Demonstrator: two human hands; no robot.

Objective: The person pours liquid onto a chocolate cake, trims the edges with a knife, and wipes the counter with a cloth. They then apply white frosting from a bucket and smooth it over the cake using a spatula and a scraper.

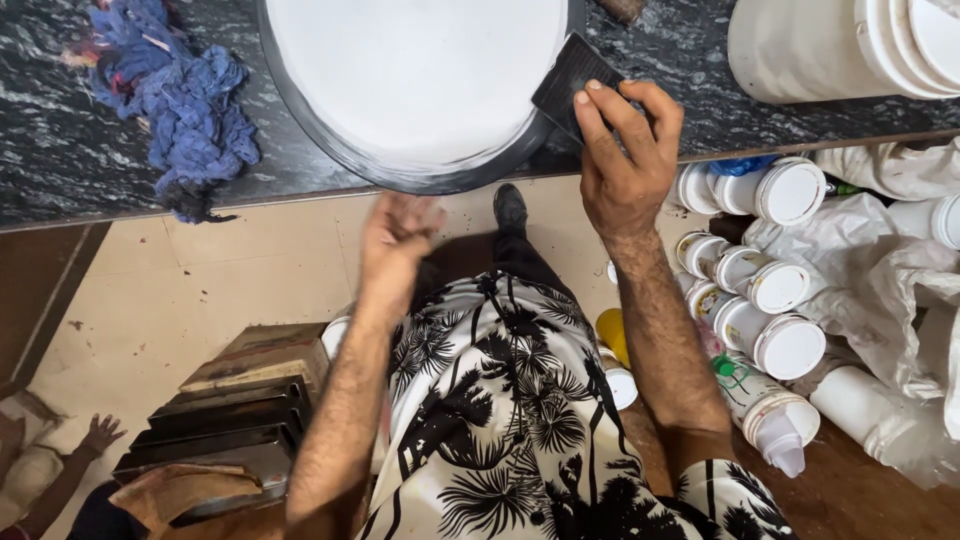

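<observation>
**Mia:** What is the right hand point(625, 150) doing?

**Sam:** It holds a flat black scraper point(572, 80). The fingers are closed on its lower end. The scraper's top edge touches the white stuff in the big round pan point(420, 178).

**Mia:** And the left hand point(397, 238)?

**Sam:** It is blurry. It hangs just below the rim of the pan, over the floor. The fingers look curled in, but I cannot tell if it holds anything.

**Mia:** Where is the pan?

**Sam:** Right above both hands, on the dark stone worktop point(60, 150). It is dark on the outside and full of flat white stuff.

**Mia:** What else is near?

**Sam:** Far off to the left of the left hand, a crumpled blue cloth point(180, 95) lies on the worktop. Up past the right hand sits a white bucket point(820, 50). To the right of the right arm, lots of small tubs with white lids point(780, 285) are stacked, next to crinkly white plastic bags point(890, 270). Below the left arm there is a pile of dark metal trays point(225, 420). In the bottom left corner, another person's small hand point(100, 432) shows.
</observation>
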